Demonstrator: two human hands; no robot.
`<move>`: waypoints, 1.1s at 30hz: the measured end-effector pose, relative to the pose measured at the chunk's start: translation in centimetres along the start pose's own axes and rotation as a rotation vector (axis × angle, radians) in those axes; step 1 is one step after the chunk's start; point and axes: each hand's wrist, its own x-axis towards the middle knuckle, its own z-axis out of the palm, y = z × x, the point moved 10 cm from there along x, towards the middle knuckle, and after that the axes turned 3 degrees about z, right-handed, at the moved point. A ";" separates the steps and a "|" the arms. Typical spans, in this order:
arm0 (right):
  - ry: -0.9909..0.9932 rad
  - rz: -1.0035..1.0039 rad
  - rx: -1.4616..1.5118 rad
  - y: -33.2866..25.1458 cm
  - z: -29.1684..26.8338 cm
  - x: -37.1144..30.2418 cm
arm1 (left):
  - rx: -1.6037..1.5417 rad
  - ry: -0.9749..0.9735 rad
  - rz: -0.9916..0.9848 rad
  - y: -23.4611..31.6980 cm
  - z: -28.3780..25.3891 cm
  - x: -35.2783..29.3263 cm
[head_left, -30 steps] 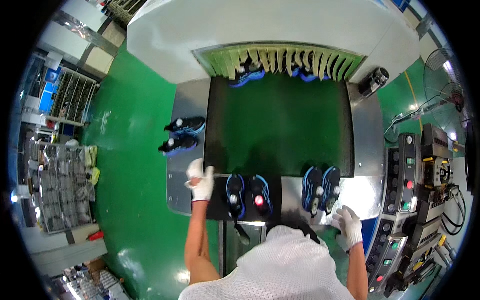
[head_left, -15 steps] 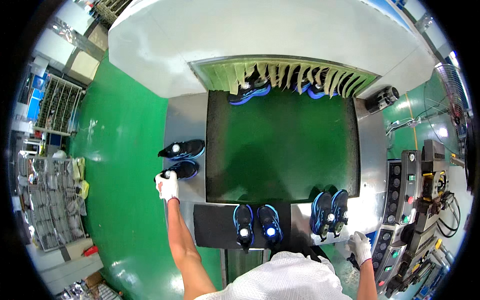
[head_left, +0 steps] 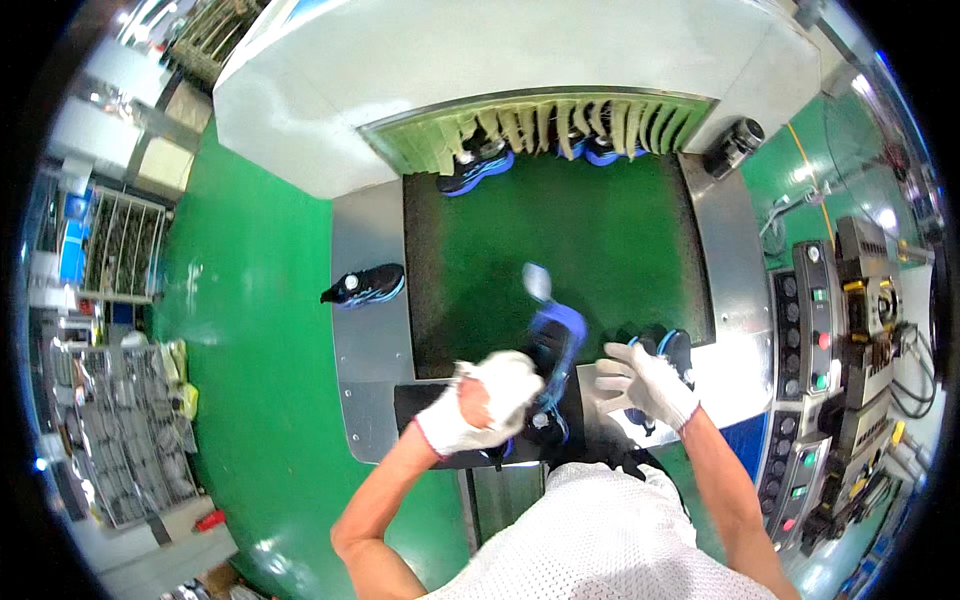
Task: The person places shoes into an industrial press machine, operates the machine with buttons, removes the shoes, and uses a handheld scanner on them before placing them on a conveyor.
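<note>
My left hand (head_left: pixel 490 402), in a white glove with a worn reddish patch, is closed on a black running shoe (head_left: pixel 550 345) with a blue sole. The shoe is tilted over the front edge of the green belt, and motion blurs it. Just past it shows a pale blurred piece (head_left: pixel 537 282) I cannot make out. My right hand (head_left: pixel 648 385), also gloved, is open with spread fingers, partly covering a pair of dark shoes (head_left: pixel 676 350) at the right front. Below the held shoe, another shoe (head_left: pixel 548 428) rests on the black mat (head_left: pixel 415 402); its neighbour is mostly hidden by my left hand.
One black shoe (head_left: pixel 365 286) lies on the left metal ledge (head_left: pixel 368 235). Several shoes (head_left: pixel 478 170) sit under the strip curtain (head_left: pixel 520 125) of the white machine (head_left: pixel 500 50). Control boxes (head_left: pixel 805 320) with buttons stand at the right; a wire rack (head_left: pixel 125 430) is far left.
My left hand has lifted the nearer shoe off the left ledge and carried it right to the middle. My right hand has moved up and left over the right-hand pair. The view has shifted slightly.
</note>
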 end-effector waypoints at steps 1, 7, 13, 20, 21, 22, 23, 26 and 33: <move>-0.182 -0.007 0.009 0.1 0.0 -0.1 | -0.109 -0.074 0.124 2.3 2.1 2.6; -0.374 0.087 0.268 1.8 -3.8 -7.9 | 0.001 -0.219 0.538 11.0 7.2 7.3; -0.235 -0.006 0.566 2.2 -8.6 -14.2 | 0.046 -0.369 0.739 17.3 11.6 12.6; -0.262 -0.296 0.733 0.5 -9.3 -18.3 | -0.255 0.054 0.035 13.0 13.1 15.2; -0.215 -0.284 0.799 1.0 -10.0 -18.8 | -0.575 0.096 -0.276 11.1 14.9 14.7; -0.206 -0.294 0.836 1.4 -10.8 -18.7 | -0.655 0.166 -0.326 11.0 16.2 15.1; -0.199 -0.291 0.871 1.8 -11.1 -18.7 | -0.733 0.243 -0.386 10.7 17.2 15.0; -0.097 -0.293 0.933 2.4 -12.4 -19.7 | -0.288 0.129 -0.479 10.8 19.2 16.4; -0.163 -0.266 1.027 2.2 -14.8 -22.2 | -0.251 0.085 -0.635 11.8 21.6 18.8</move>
